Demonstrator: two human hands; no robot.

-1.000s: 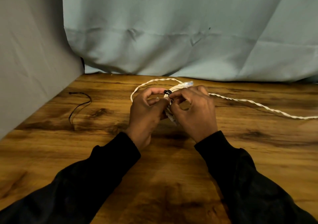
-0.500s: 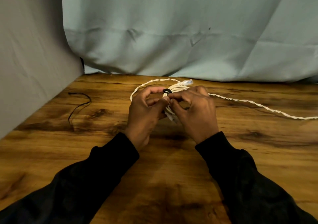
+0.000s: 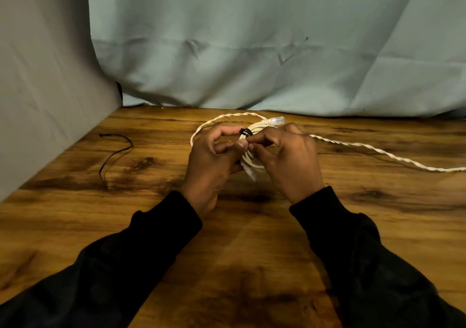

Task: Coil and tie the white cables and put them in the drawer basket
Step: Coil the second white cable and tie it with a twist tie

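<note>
A coiled white cable [image 3: 253, 161] with clear plug ends is held between both hands over the wooden table [image 3: 252, 226]. A black tie [image 3: 245, 132] wraps the coil at its top. My left hand [image 3: 211, 161] grips the coil, thumb near the tie. My right hand [image 3: 287, 156] pinches the tie's end beside the left thumb. One plug [image 3: 276, 120] sticks out above my right hand. A second, twisted white cable [image 3: 378, 151] loops behind my hands and runs off to the right edge. Much of the coil is hidden by my fingers.
A loose thin black tie [image 3: 116, 151] lies on the table at the left. A grey cloth [image 3: 45, 88] bounds the left side and a pale blue cloth [image 3: 252, 42] hangs behind the table. No basket is in view.
My hands have stayed in place; the fingers shifted slightly around the black tie and the coil turned a little.
</note>
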